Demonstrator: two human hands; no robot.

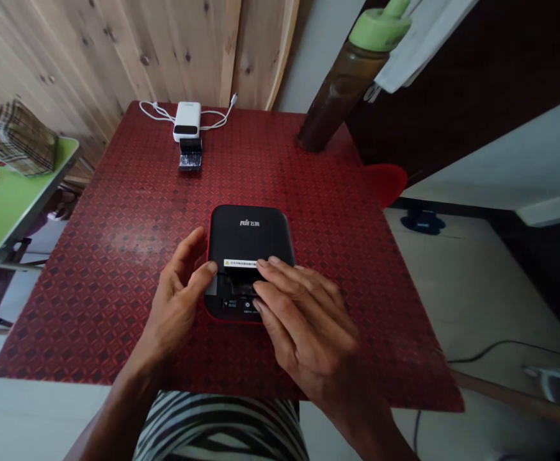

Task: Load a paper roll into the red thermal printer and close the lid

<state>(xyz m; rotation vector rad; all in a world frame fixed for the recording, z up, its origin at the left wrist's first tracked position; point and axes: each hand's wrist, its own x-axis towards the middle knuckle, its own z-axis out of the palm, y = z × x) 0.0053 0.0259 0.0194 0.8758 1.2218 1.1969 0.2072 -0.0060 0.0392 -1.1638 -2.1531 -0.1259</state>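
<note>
A small black receipt printer with red sides lies flat on the table in front of me. Its top bears a white logo, a white warning strip and, lower down, a dark slot with small markings below. My left hand grips the printer's left edge, thumb on top and fingers along the side. Across the lower right of the printer lies my right hand, fingers stretched and tips at the slot and warning strip. It hides the right part of the slot, and its thumb does not show.
The table has a red patterned cover. At its back are a white power bank with a white cable, a small dark crinkled packet, and a tall brown bottle with a green lid. A plaid bag sits on a green table.
</note>
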